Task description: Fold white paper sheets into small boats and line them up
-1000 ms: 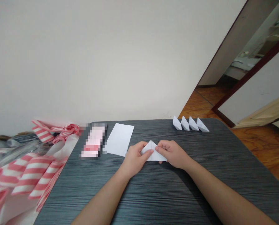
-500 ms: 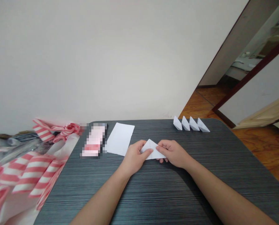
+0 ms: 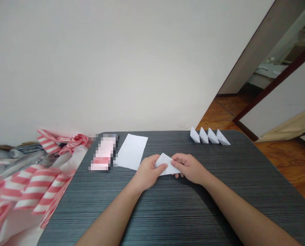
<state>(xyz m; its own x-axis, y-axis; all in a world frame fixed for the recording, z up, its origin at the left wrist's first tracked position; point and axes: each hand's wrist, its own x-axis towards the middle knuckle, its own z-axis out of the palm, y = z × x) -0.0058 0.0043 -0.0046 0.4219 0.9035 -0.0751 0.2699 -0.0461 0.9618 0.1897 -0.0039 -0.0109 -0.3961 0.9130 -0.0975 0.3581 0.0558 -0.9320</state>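
A folded piece of white paper (image 3: 164,164), triangular with its point facing away from me, is held between both hands above the table. My left hand (image 3: 147,171) grips its left side, thumb pressed on the top face. At the right side, my right hand (image 3: 187,167) pinches the paper with the thumb on top and fingertips curled beneath. Its lower layers are hidden by my fingers. Beyond my left hand lies white paper (image 3: 132,151), flat on the table. Several folded white paper pieces (image 3: 204,135) stand in a row at the far right.
The dark, wood-grained table (image 3: 168,212) abuts a pale wall (image 3: 142,65). A blurred-out pink and black flat object (image 3: 103,153) lies at the table's far left. Red-and-white striped cloth (image 3: 37,184) is heaped beside the left edge. Wooden floor (image 3: 282,160) shows at right.
Both hands keep their grip on the folded paper and have barely moved. The whole view has shifted very slightly.
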